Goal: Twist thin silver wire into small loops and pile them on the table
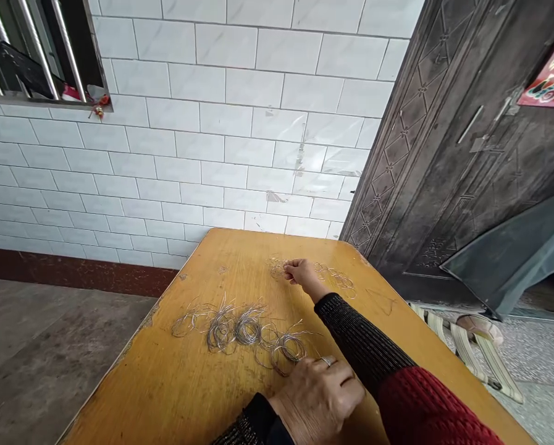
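At the far part of the table, my right hand point(302, 274) reaches out with its fingertips pinched on a thin wire loop; the strand between them is too fine to make out clearly. Thin gold-toned wire loops point(341, 281) lie to its right. My left hand point(318, 398), wearing a ring, rests near the front with its fingers curled, and what is under them is hidden. Just beyond it sits a loose wire coil point(289, 349). Further left are a dense silver wire coil point(247, 327), another wire coil point(220, 330) and a sparse wire bundle point(188, 320).
The coils lie on a yellow wooden table point(165, 383) with worn edges, against a white tiled wall point(239, 154). To the right are a dark carved door point(443, 142), a grey-green cloth point(512, 253) and a strapped frame point(466, 349). A barred window point(36, 49) is upper left.
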`<move>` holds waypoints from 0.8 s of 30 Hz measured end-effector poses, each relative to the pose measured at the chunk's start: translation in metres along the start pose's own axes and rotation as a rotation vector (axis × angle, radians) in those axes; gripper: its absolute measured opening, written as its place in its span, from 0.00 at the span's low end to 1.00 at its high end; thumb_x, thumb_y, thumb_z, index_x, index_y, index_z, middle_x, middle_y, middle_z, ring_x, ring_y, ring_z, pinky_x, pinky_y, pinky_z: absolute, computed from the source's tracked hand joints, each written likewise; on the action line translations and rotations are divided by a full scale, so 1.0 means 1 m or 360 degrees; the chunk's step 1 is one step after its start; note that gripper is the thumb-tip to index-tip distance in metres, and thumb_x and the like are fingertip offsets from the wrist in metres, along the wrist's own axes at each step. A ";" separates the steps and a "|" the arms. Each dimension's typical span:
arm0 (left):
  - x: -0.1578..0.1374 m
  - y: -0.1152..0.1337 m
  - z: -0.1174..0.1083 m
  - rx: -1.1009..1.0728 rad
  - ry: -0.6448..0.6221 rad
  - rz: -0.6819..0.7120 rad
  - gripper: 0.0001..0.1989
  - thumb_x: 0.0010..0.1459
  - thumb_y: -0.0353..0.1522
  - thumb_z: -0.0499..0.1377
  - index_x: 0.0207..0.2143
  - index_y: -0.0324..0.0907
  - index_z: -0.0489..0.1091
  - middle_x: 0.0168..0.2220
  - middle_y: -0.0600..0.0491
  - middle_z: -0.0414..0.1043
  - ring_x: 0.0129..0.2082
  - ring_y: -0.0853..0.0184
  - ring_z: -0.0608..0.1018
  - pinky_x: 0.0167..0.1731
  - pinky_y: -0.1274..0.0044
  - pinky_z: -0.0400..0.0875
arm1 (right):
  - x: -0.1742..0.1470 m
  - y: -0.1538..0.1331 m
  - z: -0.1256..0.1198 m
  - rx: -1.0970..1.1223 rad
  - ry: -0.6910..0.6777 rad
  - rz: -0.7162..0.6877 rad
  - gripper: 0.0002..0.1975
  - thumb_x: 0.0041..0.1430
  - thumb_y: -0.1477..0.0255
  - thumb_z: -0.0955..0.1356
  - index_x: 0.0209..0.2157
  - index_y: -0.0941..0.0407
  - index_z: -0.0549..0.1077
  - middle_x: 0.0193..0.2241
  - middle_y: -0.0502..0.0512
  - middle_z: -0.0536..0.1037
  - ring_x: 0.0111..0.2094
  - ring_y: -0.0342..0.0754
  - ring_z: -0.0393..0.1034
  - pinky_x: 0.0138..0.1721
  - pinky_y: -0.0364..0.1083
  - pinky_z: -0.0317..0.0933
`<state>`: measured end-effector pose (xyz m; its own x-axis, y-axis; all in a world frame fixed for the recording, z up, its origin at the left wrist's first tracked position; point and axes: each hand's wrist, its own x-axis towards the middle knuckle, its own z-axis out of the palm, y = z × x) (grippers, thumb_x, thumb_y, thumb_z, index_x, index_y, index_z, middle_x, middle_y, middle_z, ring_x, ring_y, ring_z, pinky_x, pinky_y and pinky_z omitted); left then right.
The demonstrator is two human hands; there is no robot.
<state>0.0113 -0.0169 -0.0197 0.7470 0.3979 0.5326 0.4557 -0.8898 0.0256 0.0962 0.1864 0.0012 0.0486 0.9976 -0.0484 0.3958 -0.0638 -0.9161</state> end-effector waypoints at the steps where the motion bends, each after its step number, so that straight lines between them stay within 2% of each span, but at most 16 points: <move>1: 0.000 -0.001 0.001 0.0054 -0.0001 0.0011 0.03 0.55 0.26 0.51 0.31 0.40 0.63 0.30 0.54 0.67 0.29 0.69 0.70 0.24 0.78 0.62 | 0.006 0.000 0.002 -0.0066 -0.0016 0.0030 0.10 0.58 0.70 0.63 0.38 0.62 0.68 0.32 0.54 0.73 0.29 0.42 0.69 0.30 0.44 0.65; 3: 0.000 -0.002 0.003 0.0120 0.0002 0.0026 0.03 0.56 0.27 0.50 0.31 0.40 0.62 0.29 0.54 0.66 0.28 0.69 0.70 0.23 0.78 0.61 | 0.015 -0.001 0.005 -0.0187 -0.0039 0.0063 0.13 0.59 0.69 0.62 0.44 0.60 0.66 0.41 0.56 0.70 0.37 0.45 0.68 0.36 0.49 0.65; 5: 0.000 -0.003 0.004 0.0145 -0.0001 0.0037 0.03 0.56 0.27 0.50 0.30 0.40 0.61 0.29 0.55 0.65 0.27 0.69 0.69 0.22 0.77 0.60 | 0.019 -0.003 0.006 -0.0294 -0.0044 0.0059 0.14 0.59 0.68 0.62 0.45 0.59 0.65 0.43 0.56 0.69 0.39 0.46 0.67 0.38 0.50 0.64; 7: 0.000 -0.004 0.004 0.0146 -0.0008 0.0035 0.02 0.56 0.27 0.51 0.30 0.40 0.61 0.29 0.55 0.65 0.27 0.69 0.69 0.21 0.77 0.60 | 0.018 -0.004 0.004 -0.0385 -0.0025 0.0022 0.12 0.59 0.69 0.62 0.41 0.61 0.68 0.38 0.56 0.71 0.35 0.44 0.68 0.35 0.47 0.65; 11: 0.000 -0.006 0.000 0.0151 -0.0046 0.0032 0.01 0.54 0.27 0.52 0.30 0.40 0.61 0.29 0.55 0.65 0.28 0.68 0.69 0.21 0.77 0.61 | 0.002 -0.006 -0.005 -0.0483 0.0033 -0.0126 0.09 0.55 0.74 0.63 0.24 0.63 0.70 0.19 0.53 0.71 0.19 0.40 0.65 0.20 0.39 0.58; 14: 0.001 -0.006 -0.006 0.0129 -0.0089 0.0070 0.04 0.54 0.25 0.51 0.32 0.40 0.62 0.31 0.55 0.65 0.28 0.69 0.69 0.21 0.77 0.62 | -0.027 0.000 -0.017 -0.0486 -0.0003 -0.0213 0.09 0.52 0.75 0.63 0.21 0.61 0.69 0.13 0.49 0.68 0.15 0.38 0.61 0.16 0.36 0.52; 17: 0.003 -0.001 -0.010 0.0138 -0.0057 0.0246 0.06 0.55 0.25 0.48 0.31 0.40 0.63 0.29 0.55 0.65 0.26 0.70 0.70 0.20 0.78 0.61 | -0.068 0.013 -0.030 -0.0470 -0.0096 -0.0247 0.08 0.50 0.74 0.63 0.22 0.60 0.70 0.13 0.47 0.68 0.14 0.37 0.61 0.15 0.36 0.50; 21: 0.006 0.012 -0.010 0.0190 0.0116 0.0518 0.08 0.54 0.23 0.48 0.26 0.40 0.62 0.24 0.56 0.64 0.19 0.72 0.67 0.17 0.78 0.58 | -0.124 0.034 -0.041 -0.0463 -0.0175 -0.0264 0.07 0.48 0.73 0.63 0.24 0.60 0.72 0.13 0.46 0.67 0.15 0.38 0.60 0.17 0.36 0.52; 24: 0.006 0.023 -0.008 0.0197 0.0217 0.0670 0.08 0.52 0.22 0.49 0.24 0.40 0.61 0.23 0.56 0.64 0.18 0.72 0.66 0.15 0.78 0.56 | -0.151 0.047 -0.046 -0.0545 -0.0103 -0.0428 0.09 0.50 0.72 0.62 0.26 0.59 0.73 0.18 0.50 0.72 0.20 0.41 0.64 0.21 0.38 0.54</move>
<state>0.0227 -0.0368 -0.0092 0.8126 -0.0330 0.5818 0.1867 -0.9310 -0.3136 0.1495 0.0313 -0.0163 -0.1507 0.9788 0.1388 0.6684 0.2043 -0.7152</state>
